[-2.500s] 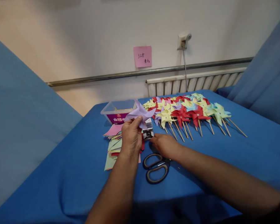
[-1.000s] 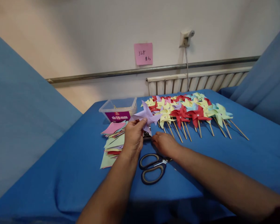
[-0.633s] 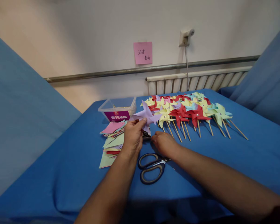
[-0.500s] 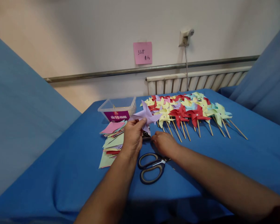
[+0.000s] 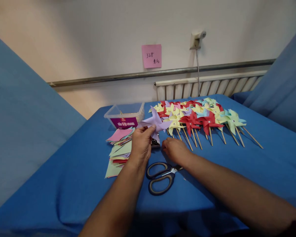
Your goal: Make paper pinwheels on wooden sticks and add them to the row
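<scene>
My left hand (image 5: pixel 142 141) pinches a purple paper pinwheel (image 5: pixel 156 121), thumb on its centre and blades spread out. Just behind it, partly covered, is a small dark box (image 5: pixel 156 142) with shiny black bits in it. My right hand (image 5: pixel 175 149) rests low over the cloth, right of that box, with its fingers curled; whatever they hold, if anything, is hidden. Below the hands lie dark-handled scissors (image 5: pixel 162 177), their blades pointing toward my right wrist. Left of my left hand is a stack of coloured paper squares (image 5: pixel 119 149).
Finished pinwheels (image 5: pixel 207 121) on wooden sticks lie in rows at the back right. A clear plastic tub (image 5: pixel 124 115) with a purple label stands at the back left. Blue cloth (image 5: pixel 71 171) covers the table; blue curtains (image 5: pixel 27 82) hang at both sides. Behind is a radiator (image 5: pixel 212 82).
My right hand has shifted very slightly right, away from the small dark box. My left hand keeps the purple pinwheel in nearly the same place.
</scene>
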`<state>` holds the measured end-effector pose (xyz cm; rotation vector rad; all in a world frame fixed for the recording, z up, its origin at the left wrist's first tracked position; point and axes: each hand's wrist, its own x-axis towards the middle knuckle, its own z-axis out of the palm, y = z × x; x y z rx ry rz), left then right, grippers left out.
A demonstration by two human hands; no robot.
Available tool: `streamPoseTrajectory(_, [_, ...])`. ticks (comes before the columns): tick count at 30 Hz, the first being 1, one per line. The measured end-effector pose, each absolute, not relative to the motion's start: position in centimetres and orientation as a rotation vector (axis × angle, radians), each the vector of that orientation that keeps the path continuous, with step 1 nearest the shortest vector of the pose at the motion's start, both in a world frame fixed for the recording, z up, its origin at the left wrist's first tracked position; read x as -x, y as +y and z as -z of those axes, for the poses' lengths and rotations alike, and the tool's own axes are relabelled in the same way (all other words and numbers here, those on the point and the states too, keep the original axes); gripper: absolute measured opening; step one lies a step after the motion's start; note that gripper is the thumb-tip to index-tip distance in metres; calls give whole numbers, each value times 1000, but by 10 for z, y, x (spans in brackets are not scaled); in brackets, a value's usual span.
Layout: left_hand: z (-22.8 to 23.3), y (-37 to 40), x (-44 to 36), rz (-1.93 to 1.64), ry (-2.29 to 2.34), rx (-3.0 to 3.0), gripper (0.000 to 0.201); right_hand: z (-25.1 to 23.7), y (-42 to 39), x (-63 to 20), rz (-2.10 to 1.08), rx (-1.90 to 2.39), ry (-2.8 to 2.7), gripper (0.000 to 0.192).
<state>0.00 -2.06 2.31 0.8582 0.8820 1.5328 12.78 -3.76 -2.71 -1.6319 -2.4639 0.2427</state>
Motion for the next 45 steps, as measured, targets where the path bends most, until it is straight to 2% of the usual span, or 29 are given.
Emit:
streamPoseTrajectory(8, [-19, -19, 2, -1536, 945, -891, 28, 27, -32, -137, -420, 1527, -2387, 15])
streamPoseTrajectory(12, [-13, -15, 7, -1597, 1088, -1072, 22, 14, -38, -145, -544, 1239, -2137, 7])
streamPoseTrajectory(17, [-9, -17, 8, -1587, 1240, -1305, 15, -5, -51, -149, -364, 926, -1737, 7])
streamPoseTrajectory(24, [-16, -26, -6, -1506, 1209, -1355, 10, 0, -43, -152, -263, 1031, -1740, 9])
streamPoseTrajectory(33, [-17, -29, -12, -1402, 1086, -1106, 22, 5, -37, -153, -364, 1144, -1665, 11])
streamPoseTrajectory(45, [-15, -27, -11, -1372, 1067, -1090, 28, 6, -37, -152, -452, 1153, -1602, 10])
